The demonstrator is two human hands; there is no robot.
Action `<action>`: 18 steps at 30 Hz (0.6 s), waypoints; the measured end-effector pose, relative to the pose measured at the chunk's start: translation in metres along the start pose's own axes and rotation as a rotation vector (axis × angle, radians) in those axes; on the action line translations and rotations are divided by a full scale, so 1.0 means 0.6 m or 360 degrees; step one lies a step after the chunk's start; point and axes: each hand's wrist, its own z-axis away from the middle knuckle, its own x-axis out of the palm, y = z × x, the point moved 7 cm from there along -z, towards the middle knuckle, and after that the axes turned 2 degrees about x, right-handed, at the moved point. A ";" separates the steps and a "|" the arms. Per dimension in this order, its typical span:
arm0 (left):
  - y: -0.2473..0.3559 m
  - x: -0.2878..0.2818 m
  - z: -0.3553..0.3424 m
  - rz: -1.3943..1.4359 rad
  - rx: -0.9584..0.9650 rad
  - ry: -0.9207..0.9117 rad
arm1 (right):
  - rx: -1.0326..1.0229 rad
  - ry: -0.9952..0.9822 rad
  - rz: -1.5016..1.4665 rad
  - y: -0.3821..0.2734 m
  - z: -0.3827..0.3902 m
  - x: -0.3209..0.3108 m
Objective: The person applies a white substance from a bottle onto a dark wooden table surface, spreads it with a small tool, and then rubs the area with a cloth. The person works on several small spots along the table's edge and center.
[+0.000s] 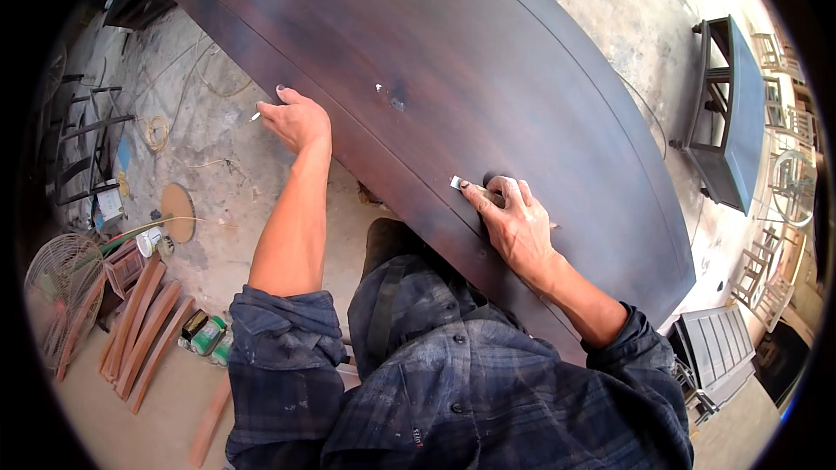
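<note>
A large dark brown wooden tabletop (488,78) with a curved far edge and a line along each long side lies in front of me. My right hand (515,219) is closed around a small scraper (456,183), whose pale flat tip meets the wood beside the near line. Most of its handle is hidden by the fingers. Over the tabletop's left edge, my left hand (300,122) is partly closed, with a short thin white stick (255,117) at its fingertips; its kind is unclear. White specks and a dull patch (397,104) mark the wood between the hands.
Lower left, a wire-caged fan (63,283) stands by curved wooden pieces (144,331) and a green container (209,336). A dark chair frame (91,144) and cables are farther left. At right stand a dark cabinet-like frame (730,117) and a slatted grey piece (716,344).
</note>
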 end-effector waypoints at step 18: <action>0.003 -0.006 -0.001 -0.0145 0.0036 -0.0014 | -0.0137 0.0057 0.0003 0.007 0.004 0.001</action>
